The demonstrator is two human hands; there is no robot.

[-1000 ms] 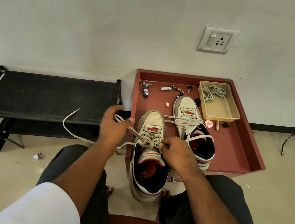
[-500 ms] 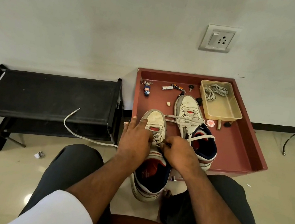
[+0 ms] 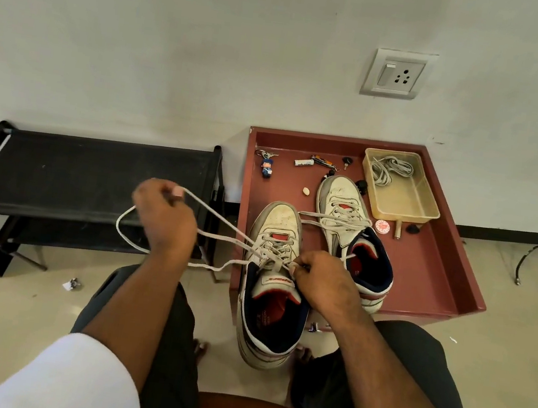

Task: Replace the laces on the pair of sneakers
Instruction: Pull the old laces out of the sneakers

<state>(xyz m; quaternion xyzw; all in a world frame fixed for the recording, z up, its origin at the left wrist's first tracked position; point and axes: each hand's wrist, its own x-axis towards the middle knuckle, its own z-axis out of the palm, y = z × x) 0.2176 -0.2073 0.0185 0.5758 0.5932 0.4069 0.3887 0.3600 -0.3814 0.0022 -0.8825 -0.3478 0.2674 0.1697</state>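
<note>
1. Here the left hand [image 3: 163,220] is raised out beyond the tray's left edge, fingers curled round the lace [image 3: 223,223], which runs taut from it back to the eyelets.
2. The right hand [image 3: 322,280] sits on the near sneaker [image 3: 271,273], fingertips pinching the lace just at the upper eyelets by the tongue.
3. The lace is flat, soft and light; I judge it will slip through a loose grip, so it is best pinched near its stiff tip for threading and close to the eyelet for drawing it snug.
4. Its slack end loops limply over the black rack [image 3: 91,179].
5. The near sneaker overhangs the front edge of the red tray [image 3: 452,264], heel between the person's knees; it looks light but floppy at the collar, so holding it down helps.
6. The second sneaker [image 3: 350,229] lies further in, partly laced.
7. A plastic tub [image 3: 399,204] at the tray's far right corner holds another coiled lace [image 3: 388,168].
</note>
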